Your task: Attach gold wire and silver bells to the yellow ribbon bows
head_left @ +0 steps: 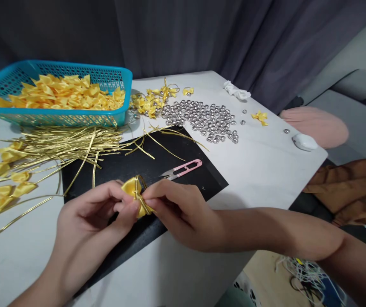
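"Two hands were busy at the near side of the table [256, 175], weren't they? What was the left one doing?"

"The left hand [88, 226] pinched a yellow bow [129, 186] between its thumb and fingers, above the black mat [210, 183]."

"And the right?"

"The right hand [184, 209] had its thumb and forefinger pressed together on a gold tie [136, 186] at the bow's right edge. Whether ribbon was caught between them too, I couldn't tell."

"How did the tie lie?"

"It crossed the front of the bow, and a loop stood up at the far edge."

"Was anything close by?"

"Pink-handled snips [187, 167] lay on the mat, just beyond the right hand. Farther left, a heap of gold strips [70, 143] spread along the near side of a blue basket [74, 112], which held many yellow ribbon pieces [63, 91]."

"What was right of the basket?"

"Yellow bows with gold loops [151, 104] sat beside it, then a patch of silver beads [202, 117]. One loose yellow bow [260, 117] lay farther right, well apart from the hands."
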